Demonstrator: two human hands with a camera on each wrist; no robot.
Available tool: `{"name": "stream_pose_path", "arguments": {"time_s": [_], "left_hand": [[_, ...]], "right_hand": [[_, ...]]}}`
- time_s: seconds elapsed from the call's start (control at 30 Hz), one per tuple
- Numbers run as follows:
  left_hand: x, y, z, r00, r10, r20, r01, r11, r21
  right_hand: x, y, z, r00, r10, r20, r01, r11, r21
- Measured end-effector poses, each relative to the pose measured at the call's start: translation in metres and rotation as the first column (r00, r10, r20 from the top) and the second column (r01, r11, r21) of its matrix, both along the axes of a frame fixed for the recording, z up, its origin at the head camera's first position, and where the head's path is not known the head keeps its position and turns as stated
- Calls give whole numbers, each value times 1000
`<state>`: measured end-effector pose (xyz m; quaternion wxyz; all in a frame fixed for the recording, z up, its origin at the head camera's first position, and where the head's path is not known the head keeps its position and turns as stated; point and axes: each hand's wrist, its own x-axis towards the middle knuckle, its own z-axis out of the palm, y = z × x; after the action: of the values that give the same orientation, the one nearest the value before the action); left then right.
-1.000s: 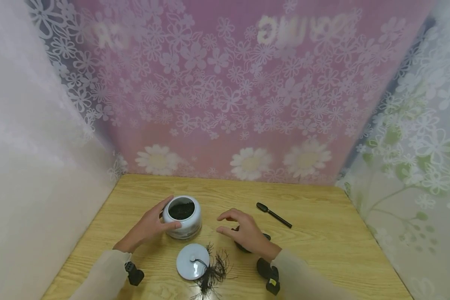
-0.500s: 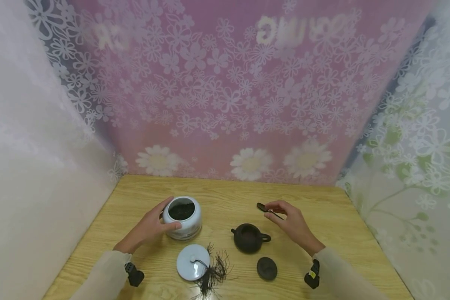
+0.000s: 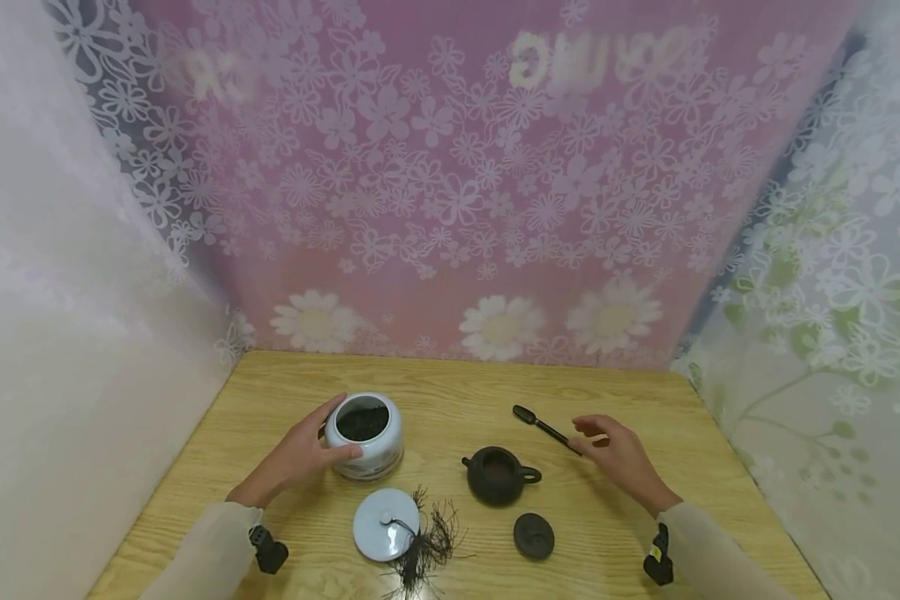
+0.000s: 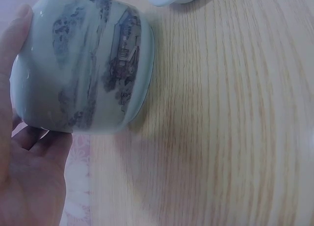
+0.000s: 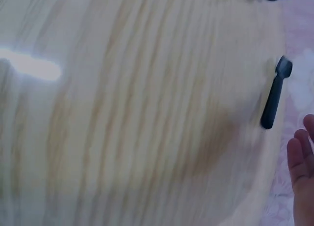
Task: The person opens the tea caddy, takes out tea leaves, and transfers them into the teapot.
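The left hand [image 3: 294,457] gripped the porcelain jar [image 3: 381,455], fingers and thumb curved around its wall; the jar stood upright, uncovered, on the counter [image 3: 450,385]. Nearer the wearer lay the white lid [image 3: 378,533], its knob corded to a dark tassel [image 3: 420,560]. Next stood the black teapot [image 3: 492,489], then its round cover [image 3: 534,537]. Beyond lay the black scoop [image 3: 548,428]. The right hand [image 3: 621,460] was beside its handle end, fingers apart from the thumb.

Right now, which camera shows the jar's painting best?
The left wrist view: the painting on the jar shows large and close. The head view shows the dark contents and only a trace of painting; the right wrist view, none.
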<state>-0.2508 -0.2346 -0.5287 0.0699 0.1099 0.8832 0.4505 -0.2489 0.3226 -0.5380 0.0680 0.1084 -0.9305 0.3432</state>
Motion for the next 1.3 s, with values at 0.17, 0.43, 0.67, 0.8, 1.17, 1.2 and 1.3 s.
{"name": "stream_pose_path", "arguments": {"time_s": [0.17,0.43,0.67,0.8,1.17,1.2,1.3], "left_hand": [[2,1,2,1000,-5,1,5,1000,8],[1,3,2,1000,-5,2,5,1000,7],[1,3,1,1000,-3,5,3,1000,10],[1,2,1,1000,2,5,-2,1000,23],[3,1,2,1000,-1,3,1,999,33],[3,2,2,1000,-2,4,2,999,35],[4,2,3,1000,-6,-3,6,999,35]], "right_hand": [[0,6,-5,999,-9,48,6,998,60],[-2,15,-15,996,-10,86,1,995,101],[-6,21,-24,996,-25,90,14,992,127],[-7,23,-26,996,-34,85,23,992,126],[-5,15,-15,967,-153,206,174,981,-89],[-6,15,-15,960,-157,230,190,974,-127],[-7,14,-13,948,-155,279,221,950,-223]]}}
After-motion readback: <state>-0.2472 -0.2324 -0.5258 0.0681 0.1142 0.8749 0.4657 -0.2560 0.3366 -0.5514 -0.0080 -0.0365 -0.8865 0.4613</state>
